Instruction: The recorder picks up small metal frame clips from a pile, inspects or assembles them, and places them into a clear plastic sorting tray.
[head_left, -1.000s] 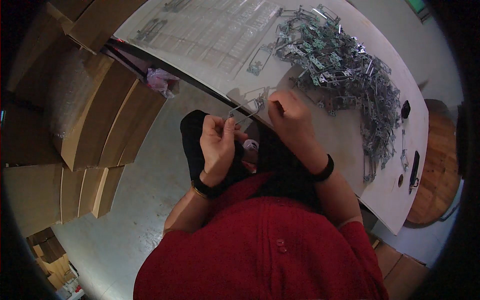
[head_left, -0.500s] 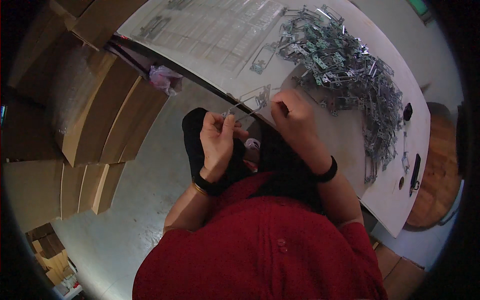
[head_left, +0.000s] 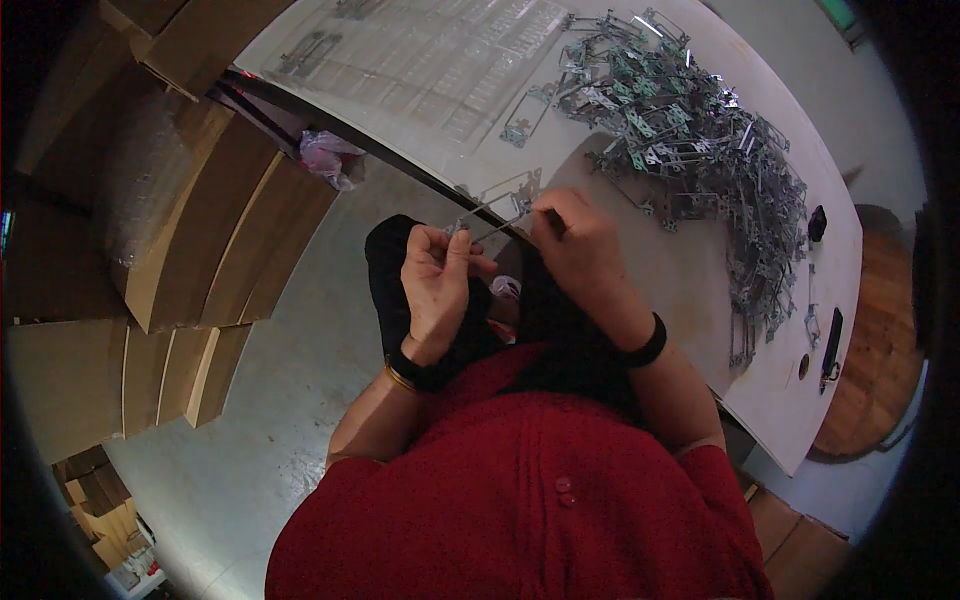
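A thin metal wire-frame bracket (head_left: 522,203) with a small plate at its far end is held up just off the table's near edge. The thumb and fingers of my left hand (head_left: 437,285) are closed on its near left end. My right hand (head_left: 580,245) has its fingertips pinched together at the bracket's right end; its curled fingers hide the exact contact. One similar loose bracket (head_left: 517,132) lies flat on the table beyond my hands. To its right spreads a large tangled heap of metal brackets (head_left: 690,140).
The white table (head_left: 680,290) slants across the view. Clear plastic packs (head_left: 440,70) lie on its far left part. Cardboard boxes (head_left: 190,230) are stacked at the left. A pink plastic bag (head_left: 330,160) hangs by the table's edge. A round wooden stool (head_left: 875,350) stands at the right.
My right hand has moved slightly left and down, so its fingertips now meet the bracket's right end. My left hand and the bracket have barely moved.
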